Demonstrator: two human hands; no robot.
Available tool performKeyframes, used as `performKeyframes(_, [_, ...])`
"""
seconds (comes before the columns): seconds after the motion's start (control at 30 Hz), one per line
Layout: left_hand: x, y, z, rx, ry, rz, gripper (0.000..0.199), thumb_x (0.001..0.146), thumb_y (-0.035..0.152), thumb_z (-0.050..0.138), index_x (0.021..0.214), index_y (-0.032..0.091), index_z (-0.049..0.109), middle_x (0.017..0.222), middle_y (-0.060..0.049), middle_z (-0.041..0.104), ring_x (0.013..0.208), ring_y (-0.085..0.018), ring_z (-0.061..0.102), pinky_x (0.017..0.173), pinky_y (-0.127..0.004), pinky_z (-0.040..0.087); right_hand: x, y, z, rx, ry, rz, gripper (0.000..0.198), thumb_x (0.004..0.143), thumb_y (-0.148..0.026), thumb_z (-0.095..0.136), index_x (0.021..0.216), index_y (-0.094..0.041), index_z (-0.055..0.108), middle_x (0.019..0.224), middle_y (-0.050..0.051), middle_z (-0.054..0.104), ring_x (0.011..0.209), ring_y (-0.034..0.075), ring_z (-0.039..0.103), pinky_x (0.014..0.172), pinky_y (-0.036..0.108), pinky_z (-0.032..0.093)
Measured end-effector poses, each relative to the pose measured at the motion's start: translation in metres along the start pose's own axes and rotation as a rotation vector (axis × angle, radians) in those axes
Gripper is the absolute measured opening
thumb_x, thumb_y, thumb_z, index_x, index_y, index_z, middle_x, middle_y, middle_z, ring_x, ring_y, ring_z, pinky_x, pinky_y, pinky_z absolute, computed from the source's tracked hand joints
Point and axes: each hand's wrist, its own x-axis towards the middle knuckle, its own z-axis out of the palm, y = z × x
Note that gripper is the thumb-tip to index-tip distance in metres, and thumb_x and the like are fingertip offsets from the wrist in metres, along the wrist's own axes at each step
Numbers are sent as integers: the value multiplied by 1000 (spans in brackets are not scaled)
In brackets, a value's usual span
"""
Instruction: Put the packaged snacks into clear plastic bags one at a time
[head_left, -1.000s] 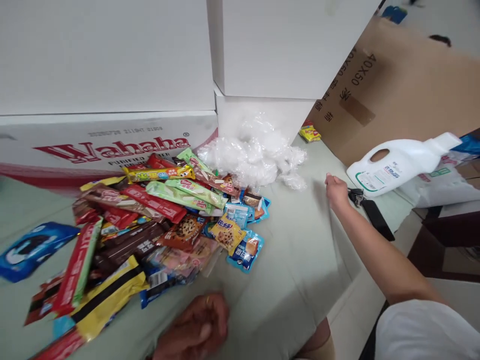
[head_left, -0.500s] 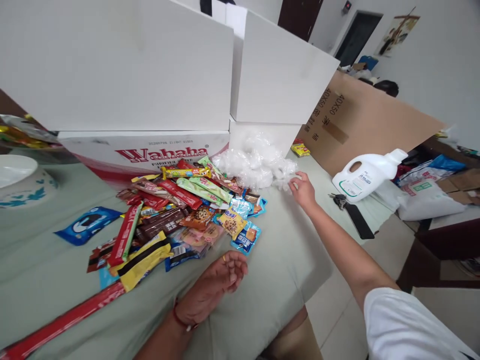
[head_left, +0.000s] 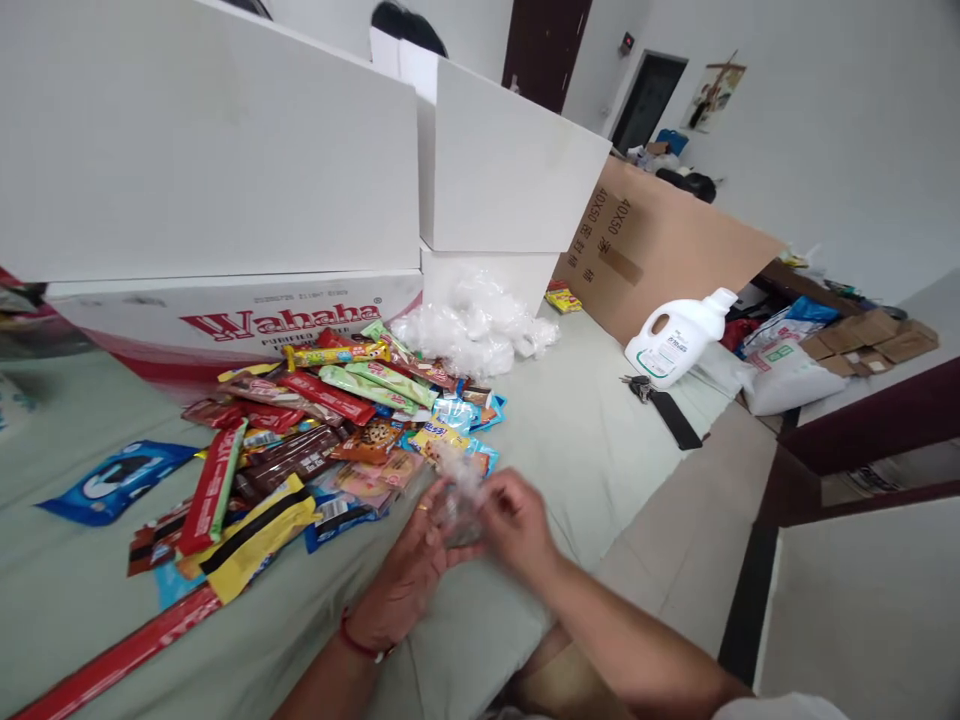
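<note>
A crumpled clear plastic bag (head_left: 459, 490), blurred by motion, is between my hands, just in front of the snack pile. Pinched fingers of my right hand (head_left: 521, 525) hold its right side. My left hand (head_left: 416, 560), with a ring and a red bracelet, is turned palm up at the bag's left, thumb and fingers spread apart around it. Behind them, a heap of clear plastic bags (head_left: 480, 325) rests against the white box. Left of it spreads a pile of wrapped snacks: a brown packet (head_left: 292, 455), green-wrapped bars (head_left: 367, 390) and a yellow packet (head_left: 262, 535).
A white box marked Wahaha (head_left: 285, 318) and white panels (head_left: 225, 150) stand behind the pile. To the right are a white detergent jug (head_left: 671, 340), keys (head_left: 637, 385) and a black phone (head_left: 675, 420). A blue packet (head_left: 116, 482) and a long red wrapper (head_left: 127, 655) lie left.
My right hand has come from the heap of bags toward me, bringing one bag to my left hand. My left hand has unfolded its fingers. The view has shifted to the right.
</note>
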Motion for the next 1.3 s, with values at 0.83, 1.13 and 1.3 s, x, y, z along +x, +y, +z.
performKeyframes(0.83, [-17,29,-23,-130,165,176,26,64,15,88,67,17,62,68,2,61,63,-10,55,57,-20,40,5,5,-27,-38,210,228,44,82,-54,73,111,-22,65,110,8,69,98,21,62,84,36,53])
performKeyframes(1.13, [-18,32,-35,-180,217,145,22,63,13,76,69,18,55,62,6,47,48,-5,41,42,-15,32,-5,7,-7,58,-146,446,40,73,-53,80,95,-21,71,70,-3,58,62,13,50,60,28,43])
performKeyframes(1.3, [-18,42,-42,-193,293,186,24,59,13,73,69,19,52,65,7,46,45,-4,37,37,-15,31,-4,11,-52,359,-10,656,48,57,-47,93,85,-20,65,69,-5,57,54,8,41,49,22,31])
